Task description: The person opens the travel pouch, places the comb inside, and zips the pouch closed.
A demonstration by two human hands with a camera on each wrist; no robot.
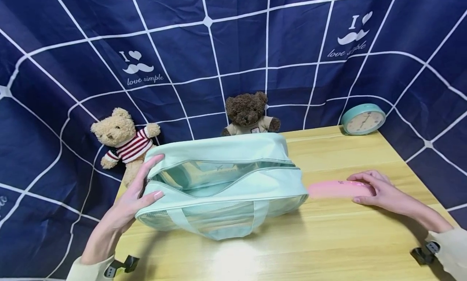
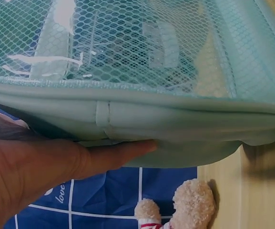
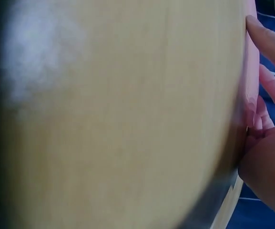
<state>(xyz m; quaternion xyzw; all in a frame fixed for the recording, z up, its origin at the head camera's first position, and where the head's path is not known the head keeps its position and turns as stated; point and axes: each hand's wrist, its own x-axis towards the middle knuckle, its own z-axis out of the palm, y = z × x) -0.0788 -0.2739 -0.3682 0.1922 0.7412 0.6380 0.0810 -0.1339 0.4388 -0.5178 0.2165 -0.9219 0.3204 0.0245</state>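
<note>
A mint-green travel bag (image 1: 233, 194) with clear panels and a carry strap stands on the table, its zipped top spread apart. My left hand (image 1: 133, 200) grips the bag's left end, thumb on the front side and fingers toward the back. In the left wrist view, the thumb (image 2: 113, 155) lies along the bag's mesh-lined end (image 2: 137, 52). To the right of the bag, an oblong pink case (image 1: 330, 189) lies on the wood. My right hand (image 1: 381, 194) holds its right end between thumb and fingers. Only the case's edge (image 3: 252, 62) shows in the right wrist view.
A cream teddy bear (image 1: 127, 141) in a striped top sits behind the bag's left end. Behind its middle is a dark brown bear (image 1: 248, 110). A round teal clock (image 1: 363, 119) stands at the table's back right corner. Dark blue gridded cloth (image 1: 240, 41) hangs behind.
</note>
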